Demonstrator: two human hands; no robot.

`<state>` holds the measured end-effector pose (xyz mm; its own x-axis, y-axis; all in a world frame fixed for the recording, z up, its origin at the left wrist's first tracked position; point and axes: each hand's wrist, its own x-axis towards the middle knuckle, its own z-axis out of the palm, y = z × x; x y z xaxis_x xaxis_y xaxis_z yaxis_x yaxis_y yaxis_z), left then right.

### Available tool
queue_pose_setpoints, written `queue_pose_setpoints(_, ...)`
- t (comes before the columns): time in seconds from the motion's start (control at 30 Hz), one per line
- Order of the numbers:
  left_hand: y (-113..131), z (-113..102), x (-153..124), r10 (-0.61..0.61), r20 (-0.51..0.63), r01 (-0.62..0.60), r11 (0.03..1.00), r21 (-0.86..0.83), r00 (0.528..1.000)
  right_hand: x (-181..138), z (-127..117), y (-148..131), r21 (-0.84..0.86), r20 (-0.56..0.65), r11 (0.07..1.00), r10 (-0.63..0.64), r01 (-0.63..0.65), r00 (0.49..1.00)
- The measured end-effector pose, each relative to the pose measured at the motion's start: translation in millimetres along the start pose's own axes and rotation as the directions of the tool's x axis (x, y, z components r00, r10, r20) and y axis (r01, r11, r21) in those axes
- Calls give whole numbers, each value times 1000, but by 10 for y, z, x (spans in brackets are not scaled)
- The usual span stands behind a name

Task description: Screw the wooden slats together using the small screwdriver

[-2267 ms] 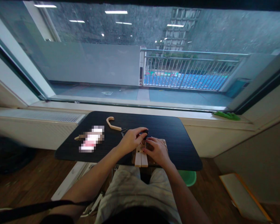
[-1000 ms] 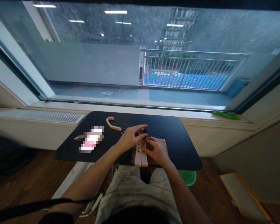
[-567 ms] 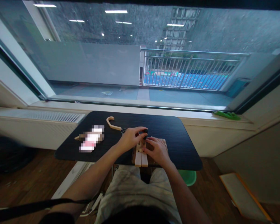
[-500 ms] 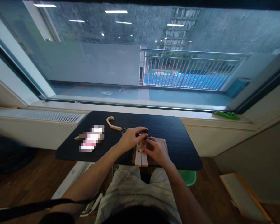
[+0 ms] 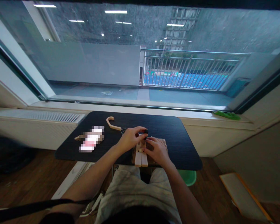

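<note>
My left hand point(image 5: 130, 137) pinches a small black knob-like piece point(image 5: 146, 132) between thumb and fingertips, above the far end of two pale wooden strips. Side by side, the strips point(image 5: 141, 159) point toward me and have dark round holes. What sits below the black piece is hidden by my fingers. My right hand point(image 5: 158, 149) is curled over the strips from the right, its thumb and fingertips pressed against the wood. A brown block point(image 5: 163, 142) lies under the strips and my right hand, mostly covered.
On the black table point(image 5: 172, 130), a curved wooden hook point(image 5: 112, 124) lies beyond my left hand. A pixelated item point(image 5: 92, 140) rests at the left, by a wooden stick point(image 5: 78, 137). A green basin point(image 5: 188, 177) stands below the table, and a green cloth point(image 5: 227, 115) lies on the windowsill.
Almost nothing differs. The black piece appears very slightly turned in my left fingers, and both hands keep their places.
</note>
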<state>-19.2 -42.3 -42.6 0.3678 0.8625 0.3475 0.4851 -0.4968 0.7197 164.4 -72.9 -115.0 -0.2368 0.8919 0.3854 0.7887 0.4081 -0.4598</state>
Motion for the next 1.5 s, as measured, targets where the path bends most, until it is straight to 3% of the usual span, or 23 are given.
queue_pose_setpoints(1.0,69,-27,-21,22,100,-30,996,83,995,4,11,18,-13,5,1000,-2,3,1000)
queue_pose_setpoints(1.5,127,-32,-33,29,84,-38,994,107,996,6,3,11,-18,10,1000,4,-4,1000)
